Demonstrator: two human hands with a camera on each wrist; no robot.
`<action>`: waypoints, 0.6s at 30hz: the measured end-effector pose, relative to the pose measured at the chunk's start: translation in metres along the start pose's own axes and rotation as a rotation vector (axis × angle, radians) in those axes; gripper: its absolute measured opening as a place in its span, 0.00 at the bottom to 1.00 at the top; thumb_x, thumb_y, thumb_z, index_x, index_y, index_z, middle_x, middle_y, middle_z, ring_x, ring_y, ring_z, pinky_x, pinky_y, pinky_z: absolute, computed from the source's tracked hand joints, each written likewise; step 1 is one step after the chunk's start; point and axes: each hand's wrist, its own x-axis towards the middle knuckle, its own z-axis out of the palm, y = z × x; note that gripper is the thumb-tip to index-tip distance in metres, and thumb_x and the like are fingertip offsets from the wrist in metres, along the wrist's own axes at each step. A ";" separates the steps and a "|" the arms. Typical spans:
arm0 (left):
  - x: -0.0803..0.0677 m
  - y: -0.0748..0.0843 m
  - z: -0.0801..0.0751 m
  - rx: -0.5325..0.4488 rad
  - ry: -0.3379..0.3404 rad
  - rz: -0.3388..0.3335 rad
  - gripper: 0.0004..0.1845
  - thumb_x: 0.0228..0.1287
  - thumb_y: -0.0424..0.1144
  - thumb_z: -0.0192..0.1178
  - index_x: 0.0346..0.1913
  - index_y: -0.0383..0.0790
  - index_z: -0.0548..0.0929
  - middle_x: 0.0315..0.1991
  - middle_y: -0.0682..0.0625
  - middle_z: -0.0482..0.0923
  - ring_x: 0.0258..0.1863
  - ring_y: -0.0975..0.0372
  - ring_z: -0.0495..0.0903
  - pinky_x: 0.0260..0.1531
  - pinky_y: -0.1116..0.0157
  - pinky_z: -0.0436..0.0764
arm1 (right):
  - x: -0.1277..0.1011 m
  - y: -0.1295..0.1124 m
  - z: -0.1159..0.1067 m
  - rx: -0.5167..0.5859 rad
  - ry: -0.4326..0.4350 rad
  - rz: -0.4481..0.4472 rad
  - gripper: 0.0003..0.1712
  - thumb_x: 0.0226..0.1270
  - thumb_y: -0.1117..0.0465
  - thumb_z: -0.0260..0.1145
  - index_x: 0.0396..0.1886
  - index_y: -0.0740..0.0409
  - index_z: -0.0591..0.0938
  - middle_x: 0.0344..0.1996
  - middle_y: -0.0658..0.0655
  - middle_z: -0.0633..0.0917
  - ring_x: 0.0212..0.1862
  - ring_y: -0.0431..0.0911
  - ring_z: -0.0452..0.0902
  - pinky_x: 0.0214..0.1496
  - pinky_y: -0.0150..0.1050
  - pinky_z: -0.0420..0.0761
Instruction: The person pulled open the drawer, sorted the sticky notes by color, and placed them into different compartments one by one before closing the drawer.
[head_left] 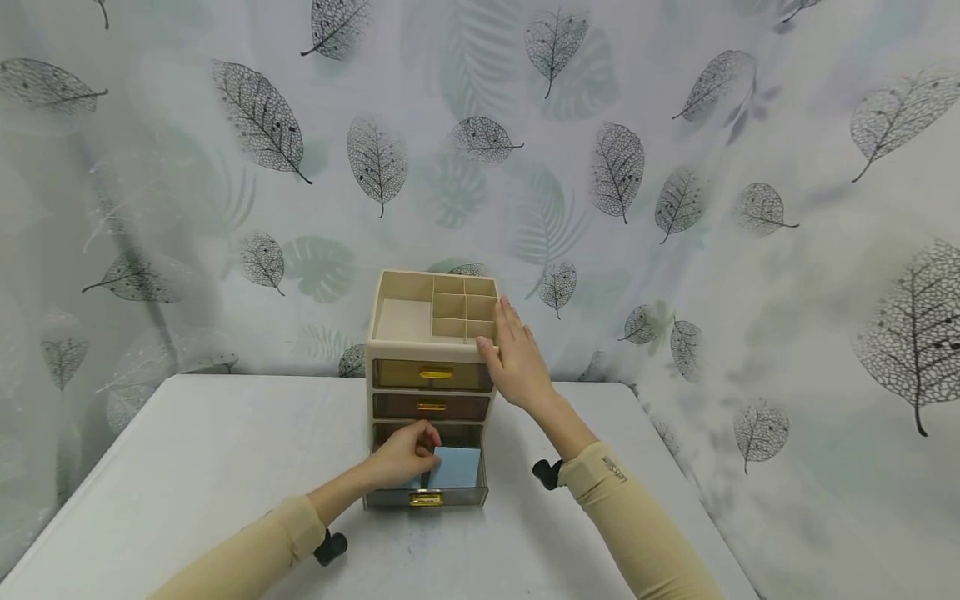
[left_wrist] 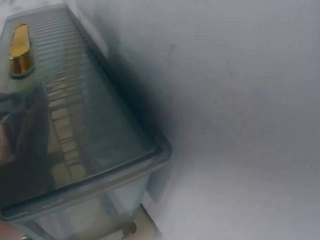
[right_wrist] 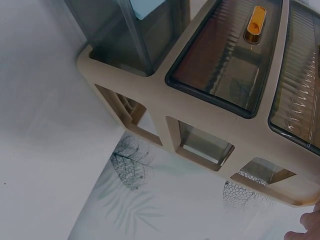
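A beige desktop drawer organizer (head_left: 431, 347) stands on the table, its top divided into compartments. Its bottom drawer (head_left: 453, 497), smoky and see-through with a gold handle, is pulled out. A light blue square piece (head_left: 457, 468), seemingly paper or a note pad, lies in that drawer, and a bit more blue shows left of it. My left hand (head_left: 401, 458) is over the drawer with bent fingers, the fingertips beside the blue square; whether they pinch anything is hidden. With fairly straight fingers, my right hand (head_left: 519, 357) rests against the organizer's upper right side.
Two upper drawers, the top one (head_left: 401, 375) and the middle one (head_left: 397, 407), are pushed in. The white table (head_left: 247, 450) ends at a leaf-patterned curtain or wall covering (head_left: 420, 242) behind. Rectangular openings show in the organizer's side (right_wrist: 202, 142).
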 end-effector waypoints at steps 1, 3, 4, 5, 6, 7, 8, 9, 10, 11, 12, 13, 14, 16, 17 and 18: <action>0.000 -0.001 0.001 0.003 -0.004 -0.002 0.13 0.66 0.30 0.68 0.49 0.32 0.78 0.38 0.49 0.79 0.34 0.63 0.79 0.32 0.69 0.79 | 0.000 0.000 0.000 0.001 0.000 0.001 0.44 0.85 0.41 0.43 0.84 0.65 0.47 0.85 0.60 0.47 0.84 0.56 0.43 0.83 0.60 0.47; 0.001 -0.002 0.001 0.006 -0.009 -0.001 0.13 0.66 0.30 0.69 0.49 0.32 0.78 0.37 0.49 0.79 0.32 0.64 0.78 0.31 0.69 0.79 | 0.000 0.001 0.000 0.002 0.002 -0.002 0.44 0.85 0.41 0.43 0.84 0.65 0.48 0.84 0.61 0.47 0.84 0.57 0.44 0.83 0.60 0.48; 0.001 -0.002 0.002 0.009 -0.015 -0.001 0.13 0.66 0.31 0.68 0.49 0.32 0.78 0.36 0.50 0.78 0.31 0.64 0.77 0.31 0.69 0.78 | 0.000 0.001 0.000 0.002 0.002 -0.003 0.44 0.85 0.41 0.43 0.84 0.65 0.48 0.84 0.61 0.47 0.84 0.58 0.44 0.83 0.60 0.48; 0.001 -0.003 0.002 0.011 -0.020 -0.001 0.13 0.66 0.31 0.68 0.48 0.33 0.78 0.36 0.50 0.78 0.31 0.64 0.76 0.31 0.69 0.77 | 0.000 0.001 0.000 0.003 0.003 -0.004 0.44 0.85 0.41 0.43 0.84 0.65 0.48 0.84 0.61 0.47 0.84 0.59 0.44 0.83 0.60 0.48; 0.001 -0.003 0.002 0.011 -0.024 0.000 0.12 0.66 0.31 0.68 0.48 0.32 0.78 0.36 0.50 0.78 0.31 0.64 0.76 0.31 0.69 0.77 | 0.000 0.001 0.000 0.004 0.003 -0.005 0.44 0.85 0.40 0.42 0.84 0.65 0.48 0.84 0.62 0.48 0.84 0.59 0.45 0.83 0.60 0.48; 0.002 -0.003 0.002 0.011 -0.027 0.004 0.12 0.66 0.30 0.68 0.48 0.32 0.78 0.36 0.50 0.79 0.32 0.63 0.77 0.31 0.69 0.78 | 0.000 0.001 0.000 0.003 0.004 -0.006 0.44 0.85 0.40 0.42 0.84 0.65 0.48 0.84 0.62 0.48 0.83 0.59 0.45 0.83 0.61 0.48; 0.002 -0.003 0.001 0.015 -0.031 0.009 0.12 0.66 0.30 0.68 0.48 0.32 0.78 0.37 0.50 0.79 0.33 0.63 0.78 0.32 0.69 0.79 | 0.000 0.001 0.000 0.002 0.003 -0.005 0.44 0.85 0.40 0.42 0.84 0.65 0.47 0.84 0.62 0.48 0.84 0.59 0.45 0.83 0.60 0.48; 0.002 -0.003 0.001 0.020 -0.038 0.014 0.12 0.66 0.30 0.68 0.48 0.32 0.78 0.38 0.49 0.80 0.34 0.63 0.79 0.33 0.68 0.79 | 0.000 0.001 0.000 0.000 0.001 -0.004 0.44 0.85 0.40 0.42 0.84 0.65 0.47 0.84 0.62 0.48 0.84 0.59 0.45 0.83 0.60 0.48; 0.002 -0.004 0.001 0.026 -0.045 0.018 0.12 0.66 0.30 0.68 0.48 0.32 0.78 0.39 0.49 0.80 0.35 0.63 0.80 0.34 0.68 0.80 | 0.000 0.001 0.000 0.000 0.000 -0.002 0.44 0.85 0.40 0.42 0.84 0.65 0.47 0.84 0.62 0.47 0.84 0.58 0.44 0.83 0.60 0.48; 0.002 -0.003 0.001 0.028 -0.051 0.021 0.12 0.66 0.30 0.68 0.48 0.32 0.78 0.40 0.48 0.80 0.36 0.62 0.81 0.35 0.68 0.81 | 0.000 0.001 0.000 -0.001 0.000 -0.001 0.44 0.85 0.40 0.42 0.84 0.65 0.47 0.84 0.61 0.47 0.84 0.58 0.44 0.83 0.60 0.48; 0.002 -0.004 0.001 0.030 -0.056 0.024 0.12 0.66 0.29 0.68 0.48 0.32 0.78 0.40 0.48 0.81 0.37 0.62 0.81 0.35 0.67 0.81 | 0.000 0.001 0.000 -0.001 -0.001 0.000 0.44 0.85 0.40 0.41 0.85 0.65 0.47 0.84 0.61 0.47 0.84 0.58 0.44 0.83 0.60 0.48; 0.002 -0.004 0.001 0.031 -0.060 0.026 0.12 0.66 0.29 0.69 0.48 0.32 0.78 0.40 0.47 0.81 0.37 0.61 0.82 0.35 0.67 0.82 | 0.000 0.001 0.000 0.000 -0.001 0.001 0.44 0.85 0.39 0.41 0.85 0.65 0.47 0.85 0.61 0.47 0.84 0.58 0.44 0.83 0.59 0.47; 0.002 -0.004 0.001 0.033 -0.064 0.026 0.12 0.66 0.29 0.69 0.48 0.32 0.78 0.40 0.47 0.81 0.38 0.61 0.82 0.35 0.67 0.82 | 0.000 0.001 0.000 0.000 -0.002 0.002 0.44 0.85 0.39 0.41 0.85 0.65 0.47 0.85 0.61 0.47 0.84 0.58 0.44 0.83 0.59 0.47; 0.002 -0.004 0.001 0.037 -0.069 0.027 0.12 0.66 0.29 0.69 0.49 0.32 0.78 0.40 0.47 0.80 0.37 0.61 0.81 0.35 0.67 0.81 | 0.000 0.000 0.000 0.000 -0.004 0.005 0.45 0.84 0.39 0.41 0.85 0.64 0.47 0.85 0.60 0.47 0.84 0.59 0.45 0.83 0.59 0.47; 0.003 -0.005 0.001 0.040 -0.071 0.025 0.12 0.66 0.29 0.69 0.49 0.32 0.78 0.39 0.48 0.80 0.36 0.61 0.81 0.34 0.67 0.81 | 0.000 0.000 0.000 -0.001 -0.003 0.004 0.44 0.85 0.39 0.41 0.85 0.65 0.47 0.85 0.60 0.47 0.84 0.59 0.45 0.83 0.59 0.47; 0.004 -0.005 0.001 0.046 -0.074 0.025 0.12 0.66 0.29 0.68 0.49 0.32 0.78 0.39 0.48 0.80 0.35 0.61 0.80 0.34 0.68 0.80 | 0.000 0.000 0.000 0.000 -0.005 0.006 0.44 0.85 0.39 0.41 0.85 0.64 0.47 0.85 0.60 0.47 0.84 0.59 0.45 0.83 0.59 0.47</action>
